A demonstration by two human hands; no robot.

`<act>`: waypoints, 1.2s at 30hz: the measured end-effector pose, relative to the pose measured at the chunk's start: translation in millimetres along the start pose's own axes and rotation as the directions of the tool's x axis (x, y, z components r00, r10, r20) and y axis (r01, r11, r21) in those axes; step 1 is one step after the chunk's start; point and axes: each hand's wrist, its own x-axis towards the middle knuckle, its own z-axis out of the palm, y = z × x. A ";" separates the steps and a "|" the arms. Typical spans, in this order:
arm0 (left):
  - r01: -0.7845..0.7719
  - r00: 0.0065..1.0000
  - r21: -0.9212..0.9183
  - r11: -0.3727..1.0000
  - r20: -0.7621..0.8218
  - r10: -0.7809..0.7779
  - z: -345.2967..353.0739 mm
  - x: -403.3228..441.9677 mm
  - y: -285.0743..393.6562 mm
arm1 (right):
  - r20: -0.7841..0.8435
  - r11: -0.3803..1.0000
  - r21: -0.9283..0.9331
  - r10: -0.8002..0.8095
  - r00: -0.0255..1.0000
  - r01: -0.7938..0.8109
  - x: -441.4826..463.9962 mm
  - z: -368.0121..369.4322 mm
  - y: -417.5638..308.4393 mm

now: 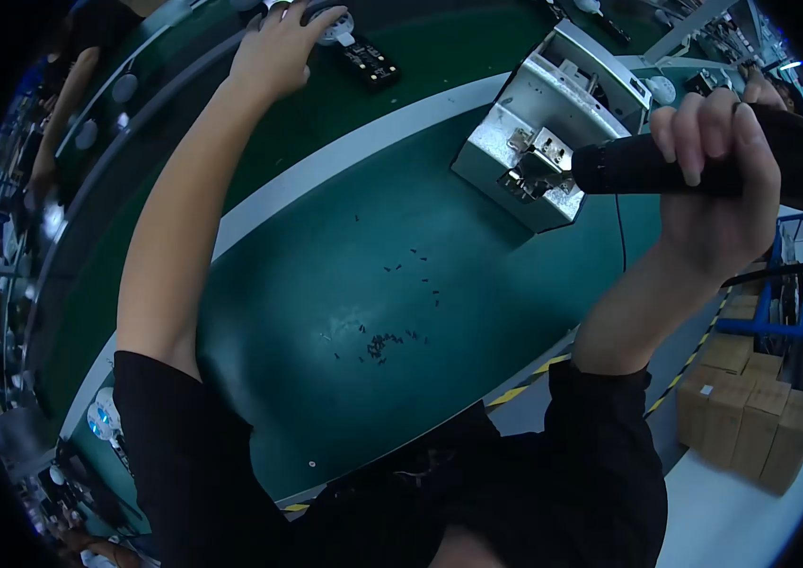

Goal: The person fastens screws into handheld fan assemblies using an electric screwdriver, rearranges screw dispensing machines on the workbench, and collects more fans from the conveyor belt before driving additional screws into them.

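Observation:
My right hand [718, 166] is wrapped round a black electric screwdriver [630, 167], held level. The tip of the screwdriver is at the front mechanism of a silver metal screw feeder [553, 114]. At the top, my left hand [273, 47] reaches over the dark green conveyor belt [449, 57] with its fingers apart. Just beside its fingers lies a white round part [337, 30] joined to a black board [370, 64]. Whether the fingertips touch that part, I cannot tell.
Small dark screws [380, 346] lie scattered on the green work mat [307, 275]. A pale rail [354, 147] separates mat and belt. Cardboard boxes [742, 407] stand at right by a blue rack [770, 328]. Another person's arm [65, 104] shows at upper left.

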 end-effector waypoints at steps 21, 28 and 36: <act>0.071 0.997 0.341 0.937 -0.015 -0.070 32.5 -36.5 -49.0 | 0.225 0.860 -0.506 0.056 0.973 0.068 9.9 43.7 24.1; 0.177 0.981 -0.016 0.984 -0.073 -0.177 -5.9 -132.2 -8.1 | 0.210 0.919 -0.394 0.079 0.975 0.010 2.8 45.5 25.5; 0.079 0.981 -0.300 0.951 -0.147 -0.128 -37.0 -225.3 103.0 | -0.039 0.954 0.298 0.048 0.998 -0.034 -12.5 -7.8 -29.8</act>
